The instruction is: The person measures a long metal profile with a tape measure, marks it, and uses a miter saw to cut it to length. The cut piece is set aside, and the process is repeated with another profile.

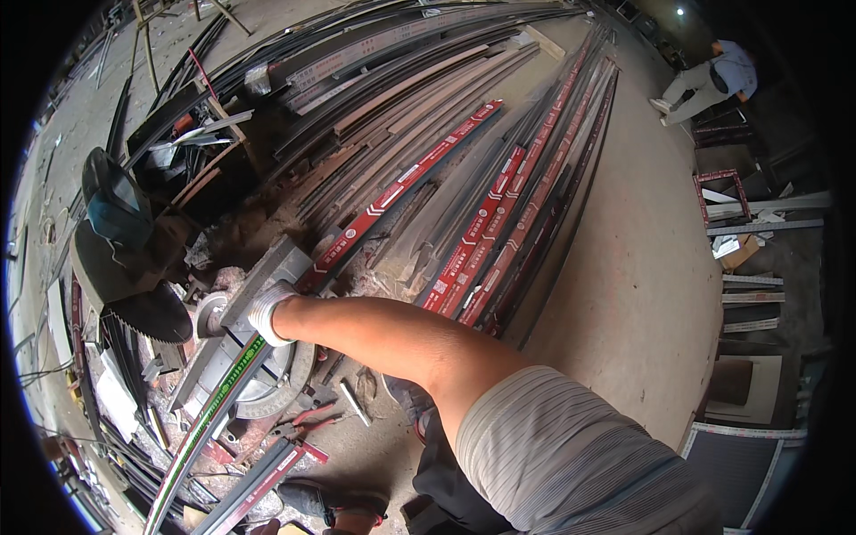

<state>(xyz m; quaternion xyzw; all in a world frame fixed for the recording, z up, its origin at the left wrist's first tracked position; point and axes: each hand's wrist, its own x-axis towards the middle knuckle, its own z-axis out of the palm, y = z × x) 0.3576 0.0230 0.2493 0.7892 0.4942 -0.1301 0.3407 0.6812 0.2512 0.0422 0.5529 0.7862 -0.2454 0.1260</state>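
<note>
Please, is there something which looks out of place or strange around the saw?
Yes: red-handled pliers and a short metal bar lie loose on the littered floor, beside the saw's round base. Odd, because they seem left underfoot, near the person's shoes.

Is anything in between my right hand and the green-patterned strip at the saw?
Nothing visible except the white glove: your right hand appears right at the green-patterned strip. The toothed blade is off to the left, not between them.
</note>
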